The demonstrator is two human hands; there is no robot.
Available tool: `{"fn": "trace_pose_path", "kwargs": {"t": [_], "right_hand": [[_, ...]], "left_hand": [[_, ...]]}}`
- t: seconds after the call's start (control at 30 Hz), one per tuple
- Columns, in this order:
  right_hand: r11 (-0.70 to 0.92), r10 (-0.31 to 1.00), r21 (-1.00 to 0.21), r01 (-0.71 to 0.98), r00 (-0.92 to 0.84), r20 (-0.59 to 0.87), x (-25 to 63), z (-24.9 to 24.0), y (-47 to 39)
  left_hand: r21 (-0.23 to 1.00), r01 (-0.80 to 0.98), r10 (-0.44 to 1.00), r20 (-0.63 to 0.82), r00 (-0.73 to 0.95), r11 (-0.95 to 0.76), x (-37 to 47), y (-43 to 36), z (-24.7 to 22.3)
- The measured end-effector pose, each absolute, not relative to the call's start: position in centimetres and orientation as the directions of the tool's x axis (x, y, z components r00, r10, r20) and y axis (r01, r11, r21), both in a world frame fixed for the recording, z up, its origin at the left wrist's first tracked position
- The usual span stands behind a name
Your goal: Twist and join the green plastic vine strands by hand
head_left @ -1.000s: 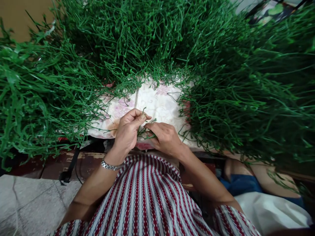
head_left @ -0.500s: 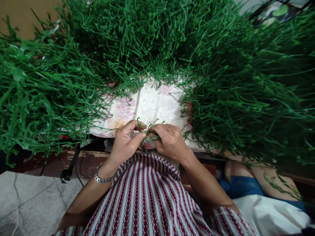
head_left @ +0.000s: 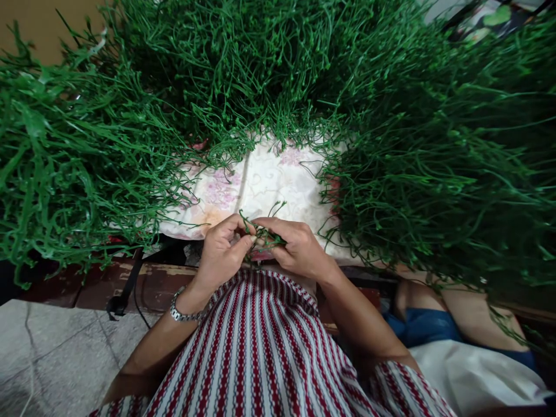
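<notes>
Small green stems (head_left: 259, 233) are pinched between the fingertips of both hands, over the near edge of a pale flowered cloth (head_left: 273, 179). My left hand (head_left: 226, 246), with a metal watch on its wrist, closes thumb and forefinger on them. From the other side my right hand (head_left: 295, 244) holds the same little bunch, its fingers bent and its forefinger reaching across. A few stem tips stick up above the hands. The lower ends are partly hidden by the fingers.
Large heaps of thin green stems lie on the left (head_left: 78, 168), at the back (head_left: 260, 58) and on the right (head_left: 434, 174). A reddish-brown wooden edge (head_left: 160, 289) runs below the cloth. At the lower right, a person's bare legs (head_left: 469, 315) show beside white fabric (head_left: 473, 370).
My right hand has shifted slightly left, and its forefinger now reaches closer to my left fingertips. The stem tips between the hands have changed angle a little.
</notes>
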State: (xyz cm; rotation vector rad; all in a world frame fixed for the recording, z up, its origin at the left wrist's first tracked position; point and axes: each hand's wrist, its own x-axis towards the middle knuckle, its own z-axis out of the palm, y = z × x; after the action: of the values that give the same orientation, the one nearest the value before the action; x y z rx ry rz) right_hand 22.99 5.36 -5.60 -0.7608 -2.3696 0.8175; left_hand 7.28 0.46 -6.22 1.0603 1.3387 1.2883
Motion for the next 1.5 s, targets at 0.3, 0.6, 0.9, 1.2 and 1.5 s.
{"fn": "trace_pose_path", "kwargs": {"t": [0.3, 0.6, 0.9, 1.2, 1.5], "right_hand": [[0.655, 0.668, -0.71, 0.258, -0.637, 0.385, 22.9, -6.2, 5.3], [0.731, 0.59, -0.618, 0.291, -0.724, 0.357, 23.2, -6.1, 5.6], [0.848, 0.402, -0.459, 0.266, -0.886, 0.23, 23.8, -4.7, 5.8], [0.876, 0.089, -0.476, 0.078, -0.996, 0.0, 24.3, -2.1, 5.4], [0.782, -0.072, -0.617, -0.083, -0.996, 0.043, 23.9, -1.2, 5.3]], "left_hand": [[0.913, -0.378, 0.973, -0.204, -0.107, 0.15, 7.0, 0.9, -6.3], [0.975, -0.189, 0.981, -0.139, -0.133, 0.113, 6.7, 0.5, -5.7], [0.992, 0.068, 0.97, -0.115, 0.214, 0.102, 6.2, 0.4, -5.1], [0.999, 0.027, 0.826, -0.041, 0.562, 0.031, 5.9, -0.1, -5.1], [0.993, -0.103, 0.776, 0.015, 0.631, 0.064, 5.6, -1.5, -4.3]]}}
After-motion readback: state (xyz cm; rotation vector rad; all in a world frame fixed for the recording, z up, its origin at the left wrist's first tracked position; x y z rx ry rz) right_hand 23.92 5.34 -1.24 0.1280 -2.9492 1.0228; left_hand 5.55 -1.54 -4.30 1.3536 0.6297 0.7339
